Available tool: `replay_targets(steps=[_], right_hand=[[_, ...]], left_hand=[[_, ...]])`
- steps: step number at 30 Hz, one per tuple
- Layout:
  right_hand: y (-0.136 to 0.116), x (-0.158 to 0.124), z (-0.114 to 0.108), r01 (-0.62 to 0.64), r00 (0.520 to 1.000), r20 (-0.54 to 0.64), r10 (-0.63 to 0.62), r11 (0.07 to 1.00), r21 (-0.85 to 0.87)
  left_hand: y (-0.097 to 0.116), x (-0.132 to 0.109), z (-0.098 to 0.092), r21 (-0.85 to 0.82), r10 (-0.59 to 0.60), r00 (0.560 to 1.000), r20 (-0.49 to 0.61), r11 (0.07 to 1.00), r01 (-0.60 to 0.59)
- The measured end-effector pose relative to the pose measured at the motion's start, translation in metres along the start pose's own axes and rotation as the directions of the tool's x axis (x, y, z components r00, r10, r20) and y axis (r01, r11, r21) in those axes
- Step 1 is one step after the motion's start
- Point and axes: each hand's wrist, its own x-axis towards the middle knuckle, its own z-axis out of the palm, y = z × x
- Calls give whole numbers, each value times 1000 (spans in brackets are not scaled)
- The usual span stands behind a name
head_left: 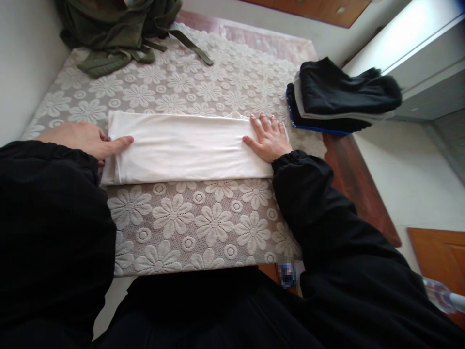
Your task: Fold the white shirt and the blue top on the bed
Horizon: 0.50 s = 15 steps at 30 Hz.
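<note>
A white garment (189, 148), folded into a long flat strip, lies across the middle of the lace tablecloth (214, 223). My left hand (87, 140) grips its left end, the thumb stretched over the top and the other fingers curled at the edge, partly hidden. At the right end, my right hand (270, 137) rests flat on the fabric with its fingers spread. Faint creases run along the strip, and a little of its back edge shows uneven behind the top layer. Which kind of garment it is, I cannot tell.
A stack of folded dark and grey clothes (345, 94) sits at the table's right edge. An olive-green backpack (119, 29) occupies the back left corner, one strap trailing over the tablecloth. Reddish wood of the table (358, 184) shows at the right.
</note>
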Motion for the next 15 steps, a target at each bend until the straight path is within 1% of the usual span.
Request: replay_targets(steps=[1,2,3,4,5,6,8,10,13,15], right_hand=[[0,0,0,0,1000,-3,0,1000,-5],[0,0,0,-1,1000,-5,1,1000,-9],[0,-1,1,-2,1000,-7,2,1000,-12],[0,-1,0,-2,1000,-10,2,1000,-12],[0,-1,0,-1,1000,-13,1,1000,-12],[-1,-1,0,1,1000,-17,-1,1000,-10],[-1,-1,0,3,1000,-22,-3,1000,-6],[-1,-1,0,1,1000,-20,-1,1000,-6],[0,-1,2,-2,1000,-13,2,1000,-7],[1,0,3,5,1000,-17,-5,1000,-1]], left_hand=[[2,-2,-5,-16,-94,991,97,995,96],[5,-4,-10,-33,-152,969,196,986,161],[8,-7,-16,-37,-173,948,268,981,190],[12,-11,-21,-46,-157,941,300,983,179],[15,-14,-25,-59,-137,941,309,985,163],[19,-16,-28,-61,-126,947,296,987,150],[26,-20,-31,-37,-127,968,218,990,138],[32,-24,-31,-43,-132,979,154,989,140],[40,-28,-33,-100,-121,984,131,986,135],[40,-28,-33,-133,-103,988,110,984,118]])
